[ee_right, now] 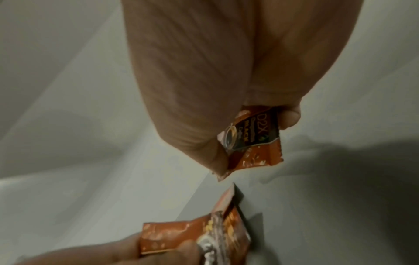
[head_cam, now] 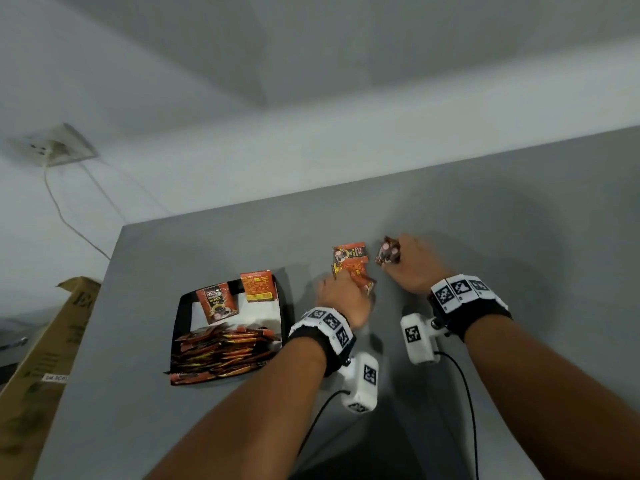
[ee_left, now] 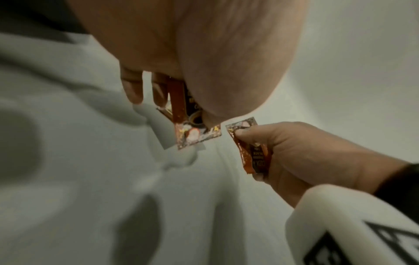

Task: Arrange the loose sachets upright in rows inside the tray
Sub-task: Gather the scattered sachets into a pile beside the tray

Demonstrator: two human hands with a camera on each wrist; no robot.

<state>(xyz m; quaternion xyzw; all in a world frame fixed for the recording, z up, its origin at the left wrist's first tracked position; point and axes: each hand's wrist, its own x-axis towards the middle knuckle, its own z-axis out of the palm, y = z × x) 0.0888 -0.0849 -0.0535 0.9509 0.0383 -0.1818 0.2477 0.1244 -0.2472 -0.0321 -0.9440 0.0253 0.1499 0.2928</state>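
On the grey table, a black tray holds several orange-brown sachets packed on edge along its near side. Two more lean at its far wall. To its right, my left hand grips a few sachets over the table. One loose sachet lies flat just beyond it. My right hand pinches a single sachet between thumb and fingers, a little right of the loose one. The left wrist view shows both hands close together, each holding its sachets.
A cardboard box stands beside the table's left edge. A wall socket with a hanging cable sits on the wall at the far left. The table's far edge meets the wall behind the hands. Bare grey tabletop spreads right of the hands.
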